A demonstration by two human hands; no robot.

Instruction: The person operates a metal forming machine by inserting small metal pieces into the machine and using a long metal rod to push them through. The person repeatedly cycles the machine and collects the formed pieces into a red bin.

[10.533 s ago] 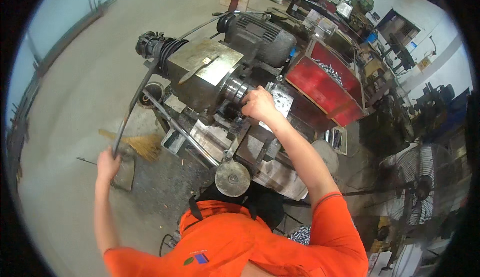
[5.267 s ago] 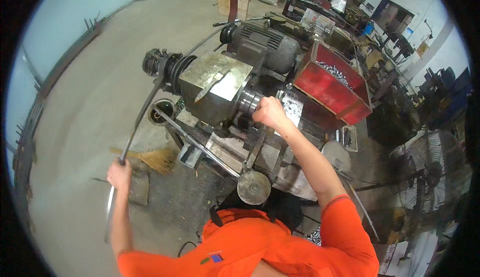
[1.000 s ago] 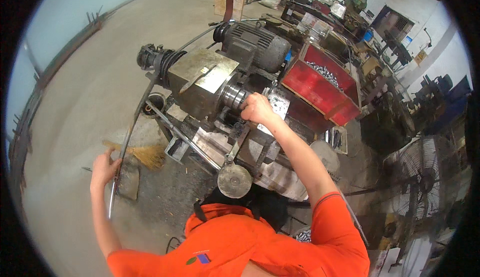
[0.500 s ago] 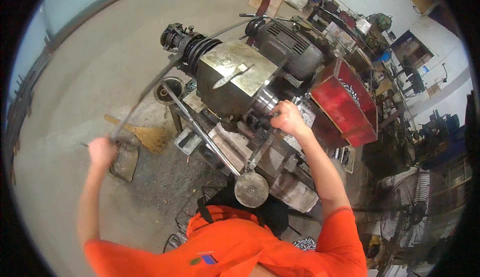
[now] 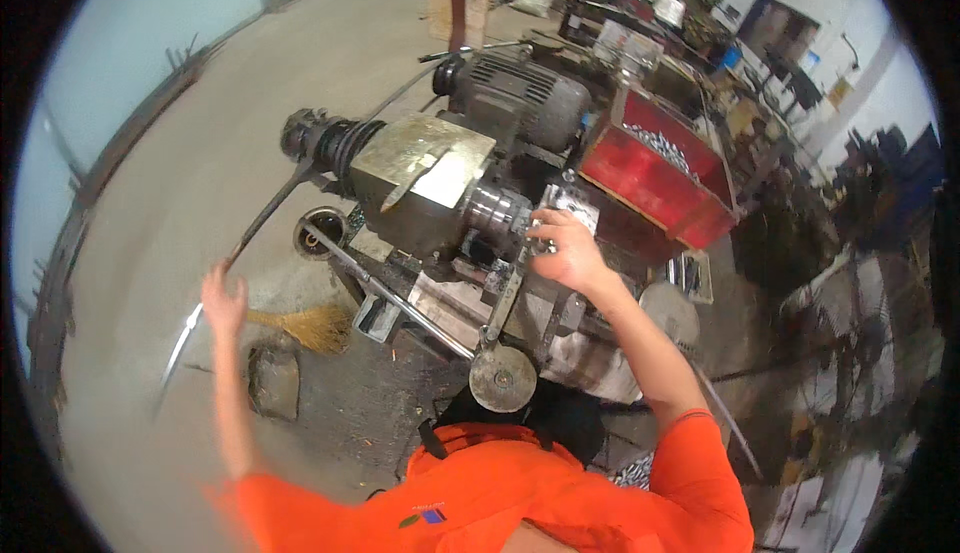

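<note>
A small metal lathe [image 5: 425, 178] stands in front of me, its grey headstock at the middle and a dark motor [image 5: 520, 103] behind. A long thin metal bar [image 5: 265, 218] runs out of the spindle's left end toward me. My left hand [image 5: 225, 298] is closed around that bar far out to the left. My right hand [image 5: 560, 248] grips a lever by the chuck [image 5: 495, 211]. A round handwheel [image 5: 502, 378] sits just below, near my orange shirt.
A red bin [image 5: 660, 168] with several small metal parts stands right of the lathe. A straw broom [image 5: 305, 325] and a flat block [image 5: 273, 383] lie on the concrete floor at left. Cluttered benches fill the back right.
The view has swung over the lathe. My left hand has shifted along the bar and risen; my right hand stays by the chuck.
</note>
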